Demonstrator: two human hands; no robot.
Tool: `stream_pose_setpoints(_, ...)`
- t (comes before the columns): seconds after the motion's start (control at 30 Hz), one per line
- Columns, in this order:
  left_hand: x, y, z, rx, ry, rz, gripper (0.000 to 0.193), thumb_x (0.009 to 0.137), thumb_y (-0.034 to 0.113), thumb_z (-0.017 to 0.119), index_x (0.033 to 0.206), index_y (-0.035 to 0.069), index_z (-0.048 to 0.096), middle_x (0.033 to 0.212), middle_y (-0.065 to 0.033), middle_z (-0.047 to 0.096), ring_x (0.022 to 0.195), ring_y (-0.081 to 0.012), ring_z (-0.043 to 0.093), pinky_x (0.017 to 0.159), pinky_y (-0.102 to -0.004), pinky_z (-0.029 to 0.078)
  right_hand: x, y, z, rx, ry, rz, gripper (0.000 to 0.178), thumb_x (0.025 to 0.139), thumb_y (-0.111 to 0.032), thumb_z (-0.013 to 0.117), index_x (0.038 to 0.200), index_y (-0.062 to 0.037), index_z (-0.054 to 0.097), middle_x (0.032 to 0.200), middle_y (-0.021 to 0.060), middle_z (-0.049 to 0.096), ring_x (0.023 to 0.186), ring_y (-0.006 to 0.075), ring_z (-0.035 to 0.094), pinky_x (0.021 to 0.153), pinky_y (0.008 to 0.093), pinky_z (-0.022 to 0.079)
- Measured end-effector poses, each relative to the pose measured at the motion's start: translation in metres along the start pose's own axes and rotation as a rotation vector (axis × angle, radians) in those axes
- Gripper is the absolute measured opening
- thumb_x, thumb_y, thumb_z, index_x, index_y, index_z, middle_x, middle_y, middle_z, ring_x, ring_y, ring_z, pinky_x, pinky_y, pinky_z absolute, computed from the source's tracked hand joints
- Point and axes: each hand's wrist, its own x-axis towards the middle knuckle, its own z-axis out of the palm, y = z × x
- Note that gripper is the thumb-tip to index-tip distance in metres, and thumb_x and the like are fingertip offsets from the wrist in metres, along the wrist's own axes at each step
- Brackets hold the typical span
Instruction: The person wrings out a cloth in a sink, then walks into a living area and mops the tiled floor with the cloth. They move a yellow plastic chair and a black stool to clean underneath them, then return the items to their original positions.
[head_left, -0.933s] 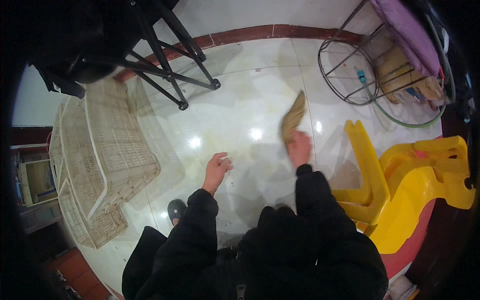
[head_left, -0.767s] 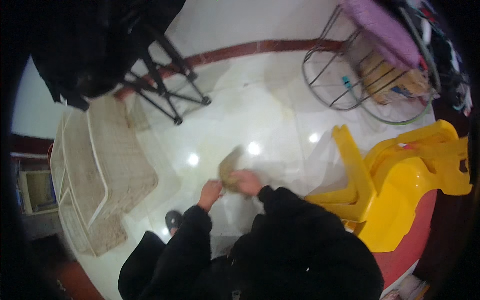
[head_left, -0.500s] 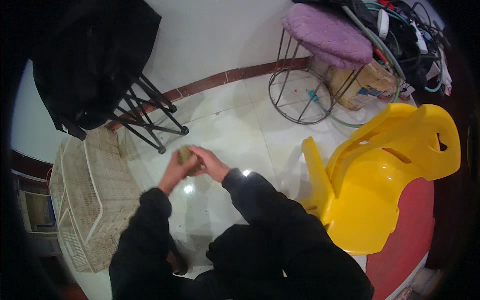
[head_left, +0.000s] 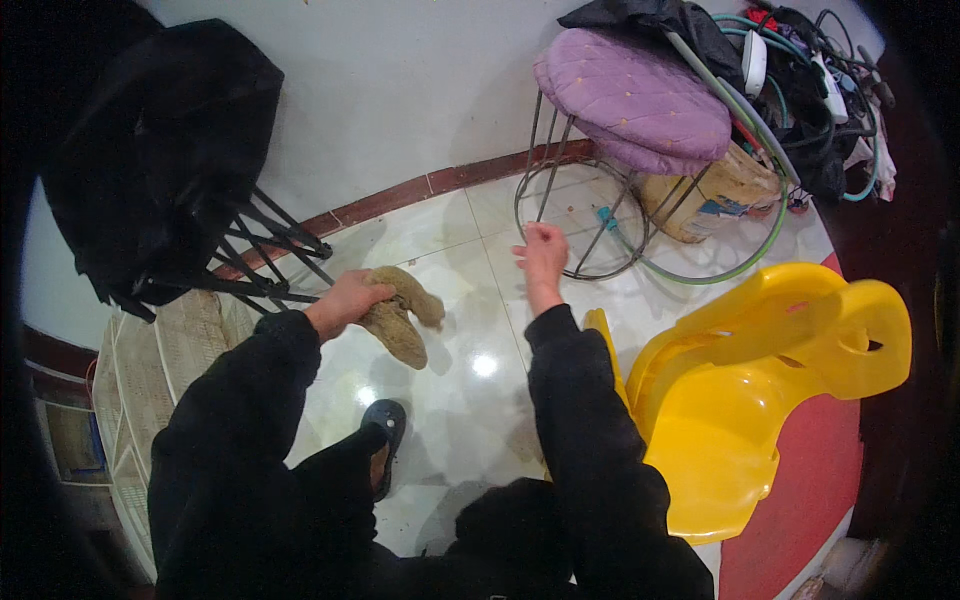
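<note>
A brownish-tan cloth [head_left: 400, 325], thick and rough-looking, hangs from my left hand [head_left: 347, 303]. My left fingers are closed on its upper edge, and two rounded flaps of it droop over the white tiled floor [head_left: 470, 310]. To the right, my right hand [head_left: 543, 262] is raised apart from the cloth, in front of the wire stool's base ring. Its fingers are loosely bent and apart, with nothing seen in them.
A purple-cushioned wire stool [head_left: 640, 95] stands by the wall, next to a worn yellowish container [head_left: 700, 205] and a green hose. On the right is a yellow plastic chair [head_left: 720, 420]; at left, a black-covered folding frame [head_left: 180, 150] and a whitish plastic rack [head_left: 150, 400].
My hands were together around the bunched cloth. They have parted: the left keeps the cloth, which now hangs loose, and the right has moved right and let go. My view has shifted slightly.
</note>
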Motion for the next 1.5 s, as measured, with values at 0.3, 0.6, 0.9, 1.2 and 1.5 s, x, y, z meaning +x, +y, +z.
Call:
stream_pose_setpoints(0.3, 0.115, -0.038, 0.001, 0.490, 0.334, 0.505, 0.048, 0.084, 0.021, 0.066, 0.125, 0.001, 0.052, 0.111, -0.0177, 0.064, 0.100, -0.0299, 0.064, 0.085, -0.0403, 0.050, 0.050, -0.004, -0.018, -0.594, -0.084, -0.267, 0.067, 0.090, -0.024, 0.060, 0.144, 0.0019, 0.031, 0.144, 0.0243, 0.038, 0.134, 0.0362, 0.038, 0.111, 0.0387, 0.031)
stream_pose_setpoints(0.6, 0.191, -0.116, 0.013, 0.997, 0.018, 0.352, 0.088, 0.079, 0.038, 0.075, 0.150, 0.017, 0.028, 0.153, -0.0310, 0.013, 0.140, -0.0521, 0.017, 0.115, -0.0525, 0.023, 0.092, 0.017, 0.000, -0.657, 0.010, -0.165, 0.027, 0.100, -0.026, 0.050, 0.105, 0.0004, 0.054, 0.093, 0.0093, 0.064, 0.071, 0.0151, 0.067, 0.058, 0.0277, 0.053)
stream_pose_setpoints(0.9, 0.222, -0.145, 0.032, 1.051, 0.138, 0.565, 0.077, 0.082, 0.040, 0.069, 0.147, 0.016, 0.036, 0.153, -0.0285, 0.016, 0.140, -0.0493, 0.017, 0.110, -0.0621, 0.017, 0.084, -0.011, 0.004, -0.674, 0.053, -0.352, 0.030, 0.103, -0.026, 0.047, 0.097, 0.0016, 0.056, 0.087, 0.0086, 0.066, 0.067, 0.0136, 0.067, 0.056, 0.0252, 0.051)
stream_pose_setpoints(1.2, 0.346, -0.068, 0.120, 0.906, 0.209, 0.959, 0.073, 0.080, 0.027, 0.070, 0.142, 0.004, 0.039, 0.147, -0.0270, 0.032, 0.136, -0.0452, 0.030, 0.112, -0.0540, 0.022, 0.073, -0.034, 0.005, -0.658, 0.024, -0.268, 0.027, 0.103, -0.022, 0.046, 0.097, 0.0022, 0.057, 0.089, 0.0096, 0.065, 0.071, 0.0154, 0.068, 0.059, 0.0249, 0.050)
stream_pose_setpoints(1.5, 0.372, -0.059, 0.152, 0.885, 0.252, 0.941, 0.068, 0.080, 0.027, 0.068, 0.139, 0.002, 0.044, 0.145, -0.0239, 0.039, 0.136, -0.0418, 0.033, 0.112, -0.0509, 0.024, 0.083, -0.031, 0.004, -0.698, 0.096, -0.201, 0.028, 0.103, -0.025, 0.047, 0.096, 0.0014, 0.056, 0.090, 0.0106, 0.065, 0.072, 0.0155, 0.068, 0.062, 0.0254, 0.051)
